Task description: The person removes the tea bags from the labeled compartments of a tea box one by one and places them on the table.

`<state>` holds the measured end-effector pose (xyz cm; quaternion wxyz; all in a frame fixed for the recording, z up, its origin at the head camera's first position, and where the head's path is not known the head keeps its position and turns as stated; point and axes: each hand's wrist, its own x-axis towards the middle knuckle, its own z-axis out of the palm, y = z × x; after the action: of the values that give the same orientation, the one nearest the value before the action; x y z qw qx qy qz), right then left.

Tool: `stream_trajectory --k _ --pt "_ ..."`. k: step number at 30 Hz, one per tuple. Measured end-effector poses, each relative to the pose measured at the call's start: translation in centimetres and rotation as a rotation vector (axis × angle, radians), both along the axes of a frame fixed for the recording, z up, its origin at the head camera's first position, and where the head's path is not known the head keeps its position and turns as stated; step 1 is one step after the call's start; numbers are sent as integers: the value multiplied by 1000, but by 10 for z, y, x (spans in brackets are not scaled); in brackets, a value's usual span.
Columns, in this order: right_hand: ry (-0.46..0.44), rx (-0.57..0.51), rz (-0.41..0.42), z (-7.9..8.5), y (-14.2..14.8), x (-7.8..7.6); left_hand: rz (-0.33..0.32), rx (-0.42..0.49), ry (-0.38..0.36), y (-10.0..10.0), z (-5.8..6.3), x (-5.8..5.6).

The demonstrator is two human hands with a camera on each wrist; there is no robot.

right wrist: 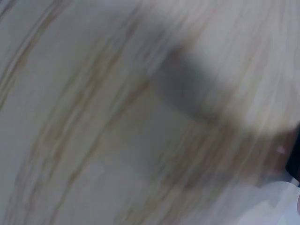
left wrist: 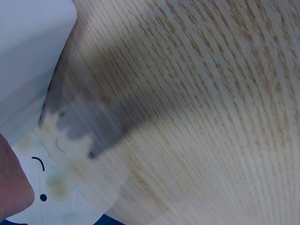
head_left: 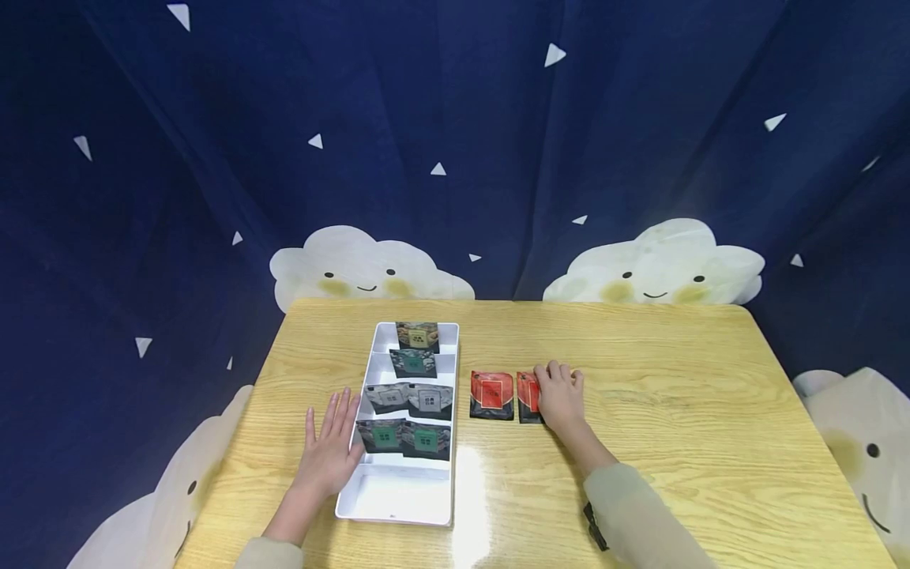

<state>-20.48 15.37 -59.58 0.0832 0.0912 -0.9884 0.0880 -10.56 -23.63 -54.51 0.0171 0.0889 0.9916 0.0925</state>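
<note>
A long white tray [head_left: 401,496] stands on the table, divided into several compartments. My left hand [head_left: 329,458] rests against its left side, fingers spread and straight; the left wrist view catches only part of that hand and a tray corner. Right of the tray lie two red-and-black packets, a left one [head_left: 491,395] and a right one [head_left: 528,397]. Over the right packet's right part lies my right hand [head_left: 562,399], touching it and covering some of it. Whether the fingers pinch its edge is hidden. The right wrist view shows mostly blurred tabletop.
Upright in the tray are a yellow-labelled packet [head_left: 418,337], a teal-labelled packet [head_left: 414,363], a pair of grey packets [head_left: 430,401] and a pair of green-labelled packets [head_left: 426,440]. The front compartment holds nothing. A dark blue curtain [head_left: 498,158] hangs behind the wooden table [head_left: 682,411].
</note>
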Motion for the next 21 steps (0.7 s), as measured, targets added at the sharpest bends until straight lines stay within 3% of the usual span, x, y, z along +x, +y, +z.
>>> stream_trajectory --k 10,21 --pt "-62 -24 -40 -11 -2 -4 -5 -6 23 1 1 0" --pt "-78 -47 -74 -11 -4 -5 -8 4 39 1 1 1"
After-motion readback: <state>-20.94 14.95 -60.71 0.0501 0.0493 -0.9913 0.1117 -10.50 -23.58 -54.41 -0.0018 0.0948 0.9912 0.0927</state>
